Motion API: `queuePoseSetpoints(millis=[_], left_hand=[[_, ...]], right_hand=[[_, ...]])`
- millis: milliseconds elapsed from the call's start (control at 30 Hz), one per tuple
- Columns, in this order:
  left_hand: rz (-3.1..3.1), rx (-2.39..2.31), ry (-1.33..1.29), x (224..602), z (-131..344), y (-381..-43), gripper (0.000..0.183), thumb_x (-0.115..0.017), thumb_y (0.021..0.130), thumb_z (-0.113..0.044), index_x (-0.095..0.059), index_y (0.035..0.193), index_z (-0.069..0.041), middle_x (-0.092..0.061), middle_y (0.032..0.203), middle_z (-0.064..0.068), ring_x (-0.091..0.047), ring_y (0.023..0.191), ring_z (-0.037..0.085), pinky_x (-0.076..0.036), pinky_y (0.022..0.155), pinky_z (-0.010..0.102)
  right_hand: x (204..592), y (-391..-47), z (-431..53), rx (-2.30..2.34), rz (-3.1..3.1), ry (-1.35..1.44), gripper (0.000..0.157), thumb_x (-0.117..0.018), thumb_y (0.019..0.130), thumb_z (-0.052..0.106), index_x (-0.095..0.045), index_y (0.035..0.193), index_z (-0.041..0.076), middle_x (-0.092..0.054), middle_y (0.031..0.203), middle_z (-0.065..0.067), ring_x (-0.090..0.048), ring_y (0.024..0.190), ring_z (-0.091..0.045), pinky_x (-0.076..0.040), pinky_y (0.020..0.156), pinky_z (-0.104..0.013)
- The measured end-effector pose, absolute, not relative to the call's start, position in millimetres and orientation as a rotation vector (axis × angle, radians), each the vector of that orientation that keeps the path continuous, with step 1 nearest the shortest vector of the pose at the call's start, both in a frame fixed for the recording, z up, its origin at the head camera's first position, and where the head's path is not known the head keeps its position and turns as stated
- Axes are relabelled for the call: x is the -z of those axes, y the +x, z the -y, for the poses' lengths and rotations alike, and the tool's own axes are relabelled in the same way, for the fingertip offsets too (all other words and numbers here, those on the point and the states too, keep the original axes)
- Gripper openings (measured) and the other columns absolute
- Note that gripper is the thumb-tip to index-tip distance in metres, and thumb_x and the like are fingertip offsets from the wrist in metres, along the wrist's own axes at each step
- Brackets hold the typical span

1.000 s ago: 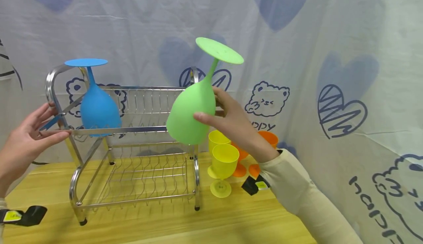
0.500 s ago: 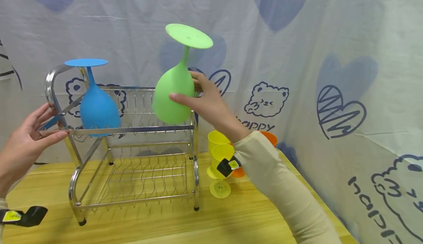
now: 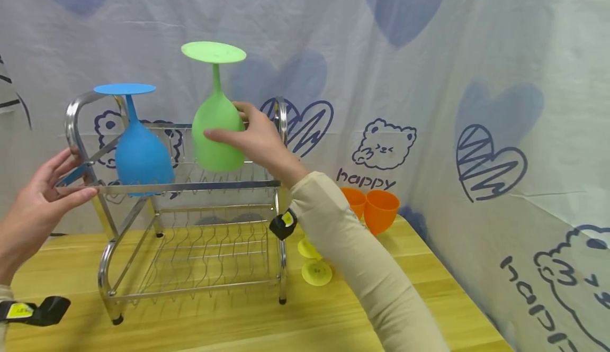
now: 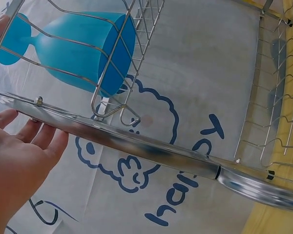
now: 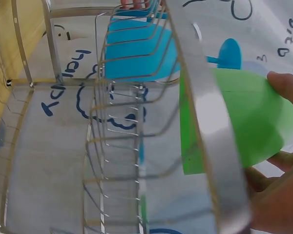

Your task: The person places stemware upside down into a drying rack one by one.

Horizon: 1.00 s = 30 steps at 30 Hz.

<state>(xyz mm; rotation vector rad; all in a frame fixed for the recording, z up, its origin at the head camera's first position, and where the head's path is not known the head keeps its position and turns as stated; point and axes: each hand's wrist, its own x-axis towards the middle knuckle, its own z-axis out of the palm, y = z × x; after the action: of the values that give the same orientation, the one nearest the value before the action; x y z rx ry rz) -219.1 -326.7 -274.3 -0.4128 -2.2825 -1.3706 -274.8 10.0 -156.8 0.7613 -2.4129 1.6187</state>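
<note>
My right hand [image 3: 257, 139] grips a green goblet [image 3: 216, 124] by its bowl, thumb on the near side. The goblet is upside down, foot up, just above the top tier of the metal dish rack [image 3: 205, 187]. In the right wrist view, the goblet's rim [image 5: 188, 131] is close to the rack's front bar [image 5: 210, 112]. At the rack's left end, my left hand [image 3: 40, 204] holds the frame, with thumb along the front bar. A blue goblet [image 3: 143, 153] stands upside down on the top tier beside that hand.
Orange cups [image 3: 381, 210] stand on the wooden table [image 3: 229, 320] to the right of the rack. Yellow goblets [image 3: 316, 272] are partly hidden behind my right sleeve. The rack's wire lower tier [image 3: 214, 256] sits below. A patterned curtain [image 3: 429, 77] hangs behind.
My right hand has carried the green goblet leftward over the rack's top tier, turning it from tilted to nearly vertical. The left hand and blue goblet have stayed in place.
</note>
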Motion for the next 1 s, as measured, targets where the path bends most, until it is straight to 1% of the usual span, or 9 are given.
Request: queuePoseSetpoints(millis=[200, 333, 467, 600, 667, 733, 833, 900, 1000], left_hand=[[2.262, 1.391, -0.422, 273, 327, -219, 0.076, -0.046, 0.101, -0.001, -0.001, 0.156, -0.027, -0.004, 0.162, 0.006, -0.04, 0.103, -0.013, 0.002, 0.113, 0.058], [2.262, 1.38, -0.423, 274, 328, -219, 0.076, -0.047, 0.101, -0.001, -0.002, 0.156, -0.028, -0.004, 0.162, 0.005, -0.04, 0.103, -0.013, 0.001, 0.114, 0.057], [2.266, 1.372, -0.418, 274, 326, -218, 0.076, -0.047, 0.101, -0.001, -0.002, 0.156, -0.027, -0.004, 0.162, 0.006, -0.04, 0.103, -0.013, 0.0, 0.116, 0.053], [2.27, 1.381, -0.41, 276, 327, -219, 0.076, -0.047, 0.101, -0.002, -0.002, 0.156, -0.028, -0.003, 0.162, 0.005, -0.039, 0.108, -0.011, 0.0, 0.115, 0.054], [2.275, 1.373, -0.408, 277, 329, -221, 0.076, -0.048, 0.101, -0.003, -0.002, 0.156, -0.029, -0.004, 0.162, 0.004, -0.039, 0.109, -0.01, -0.004, 0.117, 0.047], [2.276, 1.362, -0.416, 278, 331, -222, 0.077, -0.048, 0.1, -0.002, -0.003, 0.156, -0.03, -0.005, 0.162, 0.003, -0.04, 0.109, -0.009, -0.011, 0.117, 0.032], [2.271, 1.336, -0.422, 279, 332, -223, 0.077, -0.048, 0.1, 0.0, -0.004, 0.156, -0.03, -0.007, 0.161, 0.003, -0.041, 0.107, -0.009, -0.022, 0.108, 0.012], [2.26, 1.338, -0.424, 280, 332, -222, 0.077, -0.048, 0.1, 0.0, -0.005, 0.156, -0.029, -0.008, 0.161, 0.003, -0.042, 0.107, -0.009, -0.024, 0.104, 0.008], [2.246, 1.348, -0.423, 279, 331, -221, 0.076, -0.048, 0.1, 0.001, -0.005, 0.156, -0.028, -0.008, 0.161, 0.004, -0.042, 0.107, -0.009, -0.023, 0.105, 0.009]], right_hand=[[164, -286, 11, -1.616, 2.471, 0.754, 0.076, -0.078, 0.081, 0.038, -0.043, 0.144, 0.014, -0.058, 0.125, -0.002, -0.058, 0.105, -0.015, -0.054, 0.081, -0.032], [165, -289, 22, -1.631, 2.472, 0.729, 0.072, -0.079, 0.081, 0.036, -0.047, 0.141, 0.011, -0.06, 0.119, -0.001, -0.059, 0.102, -0.014, -0.054, 0.08, -0.031], [167, -291, 32, -1.609, 2.488, 0.721, 0.068, -0.08, 0.079, 0.034, -0.051, 0.135, 0.01, -0.061, 0.112, -0.001, -0.059, 0.096, -0.014, -0.055, 0.076, -0.029], [170, -292, 39, -1.59, 2.538, 0.691, 0.067, -0.08, 0.079, 0.032, -0.051, 0.134, 0.009, -0.06, 0.108, -0.001, -0.059, 0.093, -0.013, -0.054, 0.073, -0.026], [172, -292, 43, -1.582, 2.557, 0.672, 0.066, -0.08, 0.079, 0.032, -0.051, 0.133, 0.008, -0.06, 0.107, -0.001, -0.058, 0.091, -0.013, -0.053, 0.072, -0.026], [173, -292, 45, -1.57, 2.575, 0.65, 0.067, -0.081, 0.079, 0.032, -0.05, 0.134, 0.008, -0.06, 0.106, -0.001, -0.058, 0.091, -0.014, -0.053, 0.071, -0.026], [173, -291, 48, -1.488, 2.625, 0.633, 0.07, -0.08, 0.08, 0.033, -0.048, 0.136, 0.008, -0.059, 0.107, -0.002, -0.058, 0.09, -0.014, -0.053, 0.07, -0.025], [174, -291, 49, -1.435, 2.658, 0.633, 0.071, -0.08, 0.08, 0.034, -0.047, 0.138, 0.008, -0.059, 0.108, -0.002, -0.058, 0.09, -0.014, -0.052, 0.07, -0.024], [174, -292, 50, -1.382, 2.698, 0.636, 0.071, -0.08, 0.081, 0.034, -0.048, 0.139, 0.008, -0.06, 0.107, -0.001, -0.058, 0.089, -0.013, -0.051, 0.069, -0.023]])
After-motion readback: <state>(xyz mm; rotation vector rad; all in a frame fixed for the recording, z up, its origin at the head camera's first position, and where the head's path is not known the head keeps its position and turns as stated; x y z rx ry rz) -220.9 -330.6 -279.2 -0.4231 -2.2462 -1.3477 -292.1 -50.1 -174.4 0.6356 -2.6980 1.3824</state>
